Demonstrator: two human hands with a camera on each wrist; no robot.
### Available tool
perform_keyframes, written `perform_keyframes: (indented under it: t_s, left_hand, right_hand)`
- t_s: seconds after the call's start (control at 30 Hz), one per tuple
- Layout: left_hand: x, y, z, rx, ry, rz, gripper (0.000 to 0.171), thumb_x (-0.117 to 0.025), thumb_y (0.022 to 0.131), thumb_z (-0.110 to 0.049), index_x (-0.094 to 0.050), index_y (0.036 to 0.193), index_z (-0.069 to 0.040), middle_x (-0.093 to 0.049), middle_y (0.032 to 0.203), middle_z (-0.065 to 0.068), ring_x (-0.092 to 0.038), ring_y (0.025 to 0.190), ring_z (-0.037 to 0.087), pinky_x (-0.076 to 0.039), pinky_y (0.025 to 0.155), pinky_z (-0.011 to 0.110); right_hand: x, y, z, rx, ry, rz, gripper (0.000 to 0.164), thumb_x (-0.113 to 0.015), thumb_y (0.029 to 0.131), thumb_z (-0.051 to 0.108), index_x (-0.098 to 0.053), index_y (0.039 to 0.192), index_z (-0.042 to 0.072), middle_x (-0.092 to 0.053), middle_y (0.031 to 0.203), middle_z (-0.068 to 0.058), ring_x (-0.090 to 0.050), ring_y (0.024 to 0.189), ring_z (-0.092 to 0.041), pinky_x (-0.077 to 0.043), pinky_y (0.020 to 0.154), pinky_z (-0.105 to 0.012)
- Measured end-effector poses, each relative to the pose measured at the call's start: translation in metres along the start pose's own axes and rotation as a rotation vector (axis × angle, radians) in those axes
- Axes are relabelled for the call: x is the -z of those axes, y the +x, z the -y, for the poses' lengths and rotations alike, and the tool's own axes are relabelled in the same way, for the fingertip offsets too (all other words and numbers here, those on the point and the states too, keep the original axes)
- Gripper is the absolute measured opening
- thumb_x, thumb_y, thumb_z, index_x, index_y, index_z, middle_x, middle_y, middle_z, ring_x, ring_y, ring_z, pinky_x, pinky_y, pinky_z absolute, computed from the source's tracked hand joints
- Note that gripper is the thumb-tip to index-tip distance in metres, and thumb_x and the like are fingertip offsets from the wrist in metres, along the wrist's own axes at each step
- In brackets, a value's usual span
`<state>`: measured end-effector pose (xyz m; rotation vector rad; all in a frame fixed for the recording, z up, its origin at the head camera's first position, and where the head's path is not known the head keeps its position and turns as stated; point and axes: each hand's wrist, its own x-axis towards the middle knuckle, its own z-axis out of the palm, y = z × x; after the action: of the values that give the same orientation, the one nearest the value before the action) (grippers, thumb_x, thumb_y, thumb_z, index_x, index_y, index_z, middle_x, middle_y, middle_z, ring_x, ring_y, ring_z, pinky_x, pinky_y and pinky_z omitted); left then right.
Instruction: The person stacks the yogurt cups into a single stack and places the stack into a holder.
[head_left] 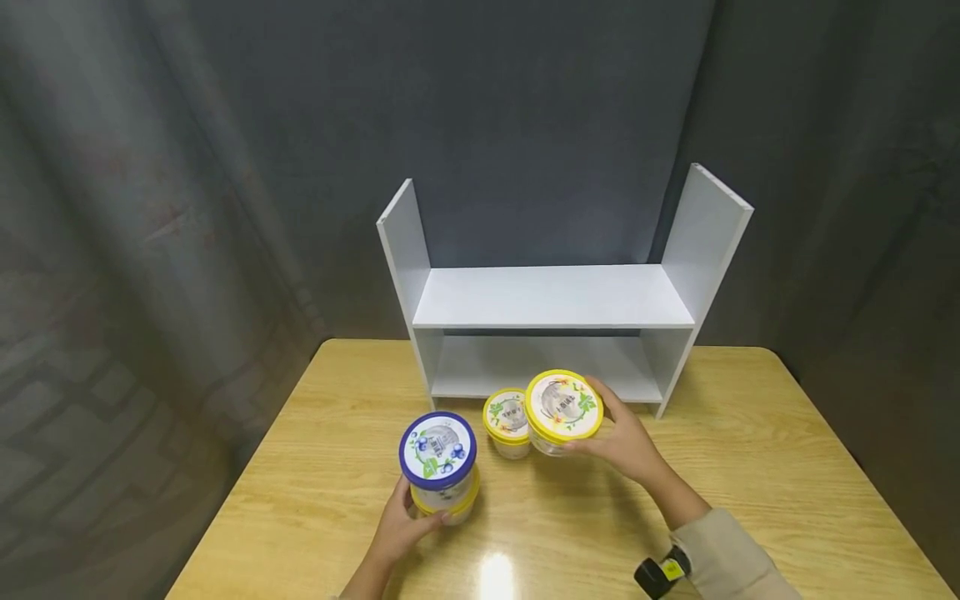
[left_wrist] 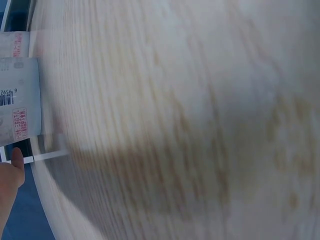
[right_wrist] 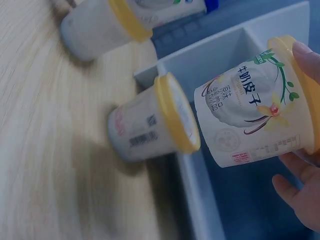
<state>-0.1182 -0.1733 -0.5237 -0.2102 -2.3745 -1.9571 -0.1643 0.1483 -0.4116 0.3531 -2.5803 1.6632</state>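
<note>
At the front left of the table, my left hand (head_left: 397, 525) holds the lower, yellow-lidded tub (head_left: 457, 510), fingers and thumb around its sides. Stacked on its lid is a blue-lidded tub (head_left: 438, 452) with a blueberry print. My right hand (head_left: 618, 437) grips another yellow-lidded tub (head_left: 564, 408) near its lid, raised and slightly tilted. In the right wrist view this tub (right_wrist: 250, 110) shows a flower print. Just left of it, a third yellow-lidded tub (head_left: 508, 425) stands on the table, partly overlapped in the head view.
A white two-level shelf (head_left: 551, 297) with tall side panels stands at the back of the wooden table (head_left: 330, 467). Dark grey curtains (head_left: 540, 125) hang behind and on both sides. A small black device (head_left: 660, 573) is at the right wrist.
</note>
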Motion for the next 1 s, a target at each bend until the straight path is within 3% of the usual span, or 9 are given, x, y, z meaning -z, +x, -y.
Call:
perform_keyframes:
  t_s: [0.37,0.63,0.87,1.0]
  left_hand:
    - [0.0,0.001,-0.003,-0.012,-0.016,0.005,0.08,-0.074,0.061,-0.002,-0.032,0.128,-0.005,-0.045,0.121,0.014,-0.044,0.106,0.019,-0.027,0.095,0.051]
    - [0.0,0.001,-0.003,0.008,0.001,0.001,0.079,-0.075,0.061,-0.006,-0.033,0.127,-0.004,-0.044,0.121,0.016,-0.041,0.11,0.031,-0.025,0.095,0.052]
    - [0.001,0.0,-0.002,0.014,0.007,0.001,0.078,-0.075,0.062,-0.008,-0.033,0.127,-0.003,-0.043,0.122,0.018,-0.039,0.111,0.034,-0.023,0.096,0.053]
    - [0.0,0.001,-0.001,0.015,-0.011,0.015,0.077,-0.074,0.063,-0.006,-0.032,0.128,-0.003,-0.043,0.122,0.016,-0.04,0.11,0.029,-0.025,0.096,0.05]
  right_hand:
    - [-0.004,0.003,0.033,0.086,0.021,0.039,0.097,-0.08,0.057,0.026,-0.025,0.136,0.018,-0.024,0.138,-0.012,-0.017,0.125,-0.033,-0.016,0.094,-0.06]
    - [-0.013,0.012,0.059,0.201,0.046,0.079,0.095,-0.08,0.057,0.024,-0.027,0.135,0.015,-0.034,0.133,-0.008,-0.036,0.114,-0.029,-0.027,0.091,-0.056]
    - [-0.022,0.021,0.074,0.268,0.097,0.132,0.092,-0.079,0.059,0.021,-0.027,0.135,0.013,-0.033,0.134,-0.004,-0.032,0.118,-0.028,-0.024,0.093,-0.056]
    - [-0.028,0.024,0.082,0.272,0.133,0.157,0.092,-0.079,0.06,0.019,-0.027,0.135,0.015,-0.032,0.135,-0.002,-0.031,0.119,-0.027,-0.025,0.093,-0.055]
